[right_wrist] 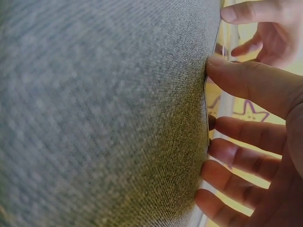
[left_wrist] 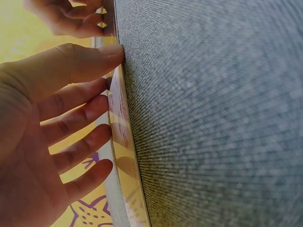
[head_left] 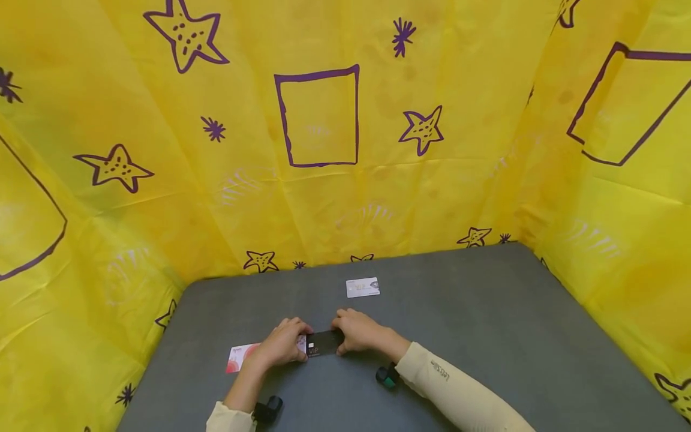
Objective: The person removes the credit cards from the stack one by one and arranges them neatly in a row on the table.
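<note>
A black card marked "VIP" (head_left: 322, 344) lies flat on the grey table between the two hands. My right hand (head_left: 358, 331) holds its right end, thumb on the near edge and fingers on the far edge. My left hand (head_left: 282, 343) pinches a pale patterned card (head_left: 302, 344) by its near and far edges, right beside the black one. A white card with pink-red shapes (head_left: 240, 357) shows to the left of that hand. Whether it and the patterned part are one card, I cannot tell, as the hand covers the middle.
A silver-white card (head_left: 363, 287) lies farther back on the grey table (head_left: 459, 318). Yellow cloth with purple stars (head_left: 318, 210) rises behind the table and along both sides. Black wrist devices (head_left: 268, 411) sit below the forearms.
</note>
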The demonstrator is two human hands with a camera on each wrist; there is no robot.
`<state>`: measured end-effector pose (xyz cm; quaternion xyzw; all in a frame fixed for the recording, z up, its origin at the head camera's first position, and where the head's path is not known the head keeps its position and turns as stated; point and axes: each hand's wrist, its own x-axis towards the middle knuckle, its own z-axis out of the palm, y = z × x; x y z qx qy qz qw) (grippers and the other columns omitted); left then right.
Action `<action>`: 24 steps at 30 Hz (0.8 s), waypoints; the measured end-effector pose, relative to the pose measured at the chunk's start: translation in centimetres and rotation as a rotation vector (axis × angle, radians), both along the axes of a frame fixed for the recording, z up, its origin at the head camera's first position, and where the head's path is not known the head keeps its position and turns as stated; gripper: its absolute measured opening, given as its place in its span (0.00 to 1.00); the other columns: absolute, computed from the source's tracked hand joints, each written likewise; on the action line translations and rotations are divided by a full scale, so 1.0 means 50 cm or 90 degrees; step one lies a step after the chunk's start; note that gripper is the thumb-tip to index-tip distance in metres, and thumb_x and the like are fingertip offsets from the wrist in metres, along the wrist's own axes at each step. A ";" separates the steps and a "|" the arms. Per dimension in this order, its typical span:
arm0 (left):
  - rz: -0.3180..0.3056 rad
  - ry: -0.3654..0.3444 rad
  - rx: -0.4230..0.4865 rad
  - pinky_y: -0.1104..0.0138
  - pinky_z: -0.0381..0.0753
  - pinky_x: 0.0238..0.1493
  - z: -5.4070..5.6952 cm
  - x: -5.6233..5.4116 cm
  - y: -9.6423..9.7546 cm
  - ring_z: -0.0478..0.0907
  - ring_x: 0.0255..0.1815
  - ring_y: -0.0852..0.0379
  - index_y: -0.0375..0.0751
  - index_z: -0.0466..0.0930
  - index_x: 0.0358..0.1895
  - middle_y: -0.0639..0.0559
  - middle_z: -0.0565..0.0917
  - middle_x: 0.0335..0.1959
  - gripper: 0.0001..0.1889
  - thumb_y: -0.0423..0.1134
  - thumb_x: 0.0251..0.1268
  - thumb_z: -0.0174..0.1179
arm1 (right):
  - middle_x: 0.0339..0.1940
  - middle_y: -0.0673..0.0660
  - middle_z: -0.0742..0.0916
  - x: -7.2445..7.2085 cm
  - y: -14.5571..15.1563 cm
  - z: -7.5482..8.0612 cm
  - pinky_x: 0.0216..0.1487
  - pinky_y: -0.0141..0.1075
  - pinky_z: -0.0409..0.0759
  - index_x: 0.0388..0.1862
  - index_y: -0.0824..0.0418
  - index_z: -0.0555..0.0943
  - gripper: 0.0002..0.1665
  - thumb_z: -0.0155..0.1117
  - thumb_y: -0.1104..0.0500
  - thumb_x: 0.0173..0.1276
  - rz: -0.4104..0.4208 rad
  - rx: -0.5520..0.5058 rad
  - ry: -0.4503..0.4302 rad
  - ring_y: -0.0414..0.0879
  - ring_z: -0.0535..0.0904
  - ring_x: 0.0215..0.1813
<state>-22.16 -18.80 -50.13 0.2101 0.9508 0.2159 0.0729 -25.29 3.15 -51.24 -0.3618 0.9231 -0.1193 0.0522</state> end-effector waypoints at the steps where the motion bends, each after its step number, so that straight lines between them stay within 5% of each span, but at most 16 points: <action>1: 0.000 0.000 0.000 0.51 0.69 0.48 0.001 0.000 0.000 0.70 0.45 0.51 0.38 0.83 0.45 0.49 0.79 0.41 0.24 0.34 0.37 0.77 | 0.38 0.47 0.78 -0.001 0.000 0.001 0.41 0.32 0.73 0.45 0.53 0.84 0.26 0.80 0.46 0.47 -0.001 0.000 0.000 0.40 0.71 0.39; 24: 0.001 -0.009 -0.009 0.50 0.69 0.48 0.007 -0.002 0.005 0.71 0.45 0.51 0.38 0.82 0.45 0.49 0.79 0.41 0.24 0.34 0.38 0.77 | 0.39 0.47 0.79 0.005 0.004 0.007 0.42 0.31 0.73 0.47 0.52 0.84 0.27 0.79 0.46 0.48 -0.007 0.007 0.005 0.40 0.72 0.39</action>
